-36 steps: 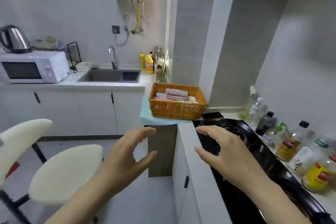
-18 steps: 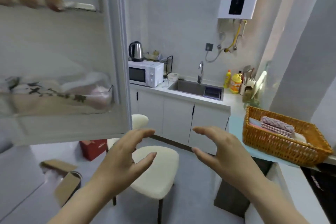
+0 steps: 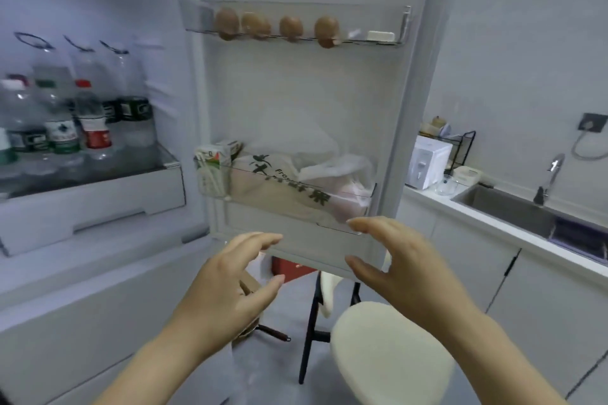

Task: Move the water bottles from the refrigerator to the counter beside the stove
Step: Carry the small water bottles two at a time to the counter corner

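Observation:
The refrigerator stands open at the left, and several clear water bottles (image 3: pixel 75 118) with green or red labels stand on its glass shelf (image 3: pixel 98 179). My left hand (image 3: pixel 230 286) and my right hand (image 3: pixel 394 266) hover in front of me, below the open door's lower bin. Both are empty, with fingers loosely spread and thumbs apart. The bottles lie up and to the left of my left hand, well out of touch. The stove and the counter beside it are out of view.
The open fridge door (image 3: pixel 306 102) faces me, with eggs (image 3: pixel 276 28) in its top rack and a carton and bagged food (image 3: pixel 289 181) in the lower bin. A cream stool (image 3: pixel 388 355) stands below my right hand. A counter with a sink (image 3: pixel 513 210) runs along the right.
My view has swung left from the stove and basket, past the sink counter, to the open refrigerator. Both hands stay empty and held out in the same pose.

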`<state>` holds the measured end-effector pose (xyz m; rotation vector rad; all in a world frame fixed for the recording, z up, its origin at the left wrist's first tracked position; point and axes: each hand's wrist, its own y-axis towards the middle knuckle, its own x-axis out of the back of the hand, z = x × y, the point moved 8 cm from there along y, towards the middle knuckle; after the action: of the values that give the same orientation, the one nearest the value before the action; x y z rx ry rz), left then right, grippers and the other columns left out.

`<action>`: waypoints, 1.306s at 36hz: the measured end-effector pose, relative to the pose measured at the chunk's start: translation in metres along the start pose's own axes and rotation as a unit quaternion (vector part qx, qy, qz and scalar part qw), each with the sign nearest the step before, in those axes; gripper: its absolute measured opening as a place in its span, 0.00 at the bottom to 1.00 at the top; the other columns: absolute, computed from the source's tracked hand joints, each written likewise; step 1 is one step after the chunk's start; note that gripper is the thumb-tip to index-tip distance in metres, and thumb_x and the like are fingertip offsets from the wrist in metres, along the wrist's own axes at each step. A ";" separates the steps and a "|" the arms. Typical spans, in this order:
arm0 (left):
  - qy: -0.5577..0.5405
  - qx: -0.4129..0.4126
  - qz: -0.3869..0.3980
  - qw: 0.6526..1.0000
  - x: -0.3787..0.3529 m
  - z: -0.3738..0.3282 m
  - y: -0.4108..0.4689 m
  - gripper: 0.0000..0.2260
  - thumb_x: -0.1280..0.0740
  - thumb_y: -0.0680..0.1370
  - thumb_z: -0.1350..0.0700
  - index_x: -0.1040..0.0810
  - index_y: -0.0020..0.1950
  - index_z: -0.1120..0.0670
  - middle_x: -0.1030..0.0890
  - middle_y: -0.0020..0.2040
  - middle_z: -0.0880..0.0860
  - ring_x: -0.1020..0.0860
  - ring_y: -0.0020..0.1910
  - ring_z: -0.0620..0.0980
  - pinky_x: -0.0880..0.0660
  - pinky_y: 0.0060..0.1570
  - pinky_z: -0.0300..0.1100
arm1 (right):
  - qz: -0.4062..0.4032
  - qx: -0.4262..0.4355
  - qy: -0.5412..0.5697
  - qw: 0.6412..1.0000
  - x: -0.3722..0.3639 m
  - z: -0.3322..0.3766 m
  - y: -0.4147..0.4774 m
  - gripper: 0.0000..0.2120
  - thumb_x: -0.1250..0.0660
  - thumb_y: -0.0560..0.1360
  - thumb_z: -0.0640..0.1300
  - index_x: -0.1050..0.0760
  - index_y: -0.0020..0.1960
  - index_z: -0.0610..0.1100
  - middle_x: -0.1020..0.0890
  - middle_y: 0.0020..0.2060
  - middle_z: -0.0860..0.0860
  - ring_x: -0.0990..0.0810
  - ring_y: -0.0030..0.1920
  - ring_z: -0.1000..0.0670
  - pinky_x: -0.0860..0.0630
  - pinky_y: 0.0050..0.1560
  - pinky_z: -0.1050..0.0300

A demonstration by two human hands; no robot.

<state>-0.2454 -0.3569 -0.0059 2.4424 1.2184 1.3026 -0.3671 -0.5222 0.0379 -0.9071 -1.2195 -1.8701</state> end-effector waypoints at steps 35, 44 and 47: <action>0.134 0.222 -0.261 0.930 0.185 0.164 -0.012 0.19 0.29 0.73 0.51 0.30 0.58 0.32 0.31 0.58 0.27 0.32 0.59 0.28 0.35 0.56 0.24 | 0.092 0.287 0.184 0.936 -0.174 0.194 0.229 0.22 0.32 0.75 0.52 0.30 0.68 0.53 0.25 0.60 0.63 0.30 0.62 0.63 0.42 0.56 0.80; 0.129 0.214 -0.265 0.931 0.257 0.229 0.002 0.19 0.30 0.73 0.50 0.31 0.60 0.33 0.31 0.58 0.25 0.32 0.59 0.27 0.36 0.57 0.25 | 0.075 0.285 0.177 0.939 -0.214 0.266 0.281 0.22 0.33 0.75 0.52 0.30 0.68 0.53 0.26 0.61 0.63 0.31 0.62 0.63 0.45 0.54 0.84; 0.143 0.209 -0.251 0.934 0.277 0.249 0.009 0.20 0.30 0.74 0.50 0.31 0.62 0.35 0.32 0.59 0.27 0.34 0.60 0.25 0.39 0.57 0.21 | 0.070 0.280 0.178 0.941 -0.227 0.284 0.295 0.22 0.32 0.75 0.51 0.29 0.68 0.52 0.26 0.61 0.62 0.31 0.62 0.62 0.45 0.56 0.84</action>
<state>0.0296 -0.1070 0.0216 1.9738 2.2166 1.3702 0.0456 -0.3016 0.0608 -0.3162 -1.3135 -1.3777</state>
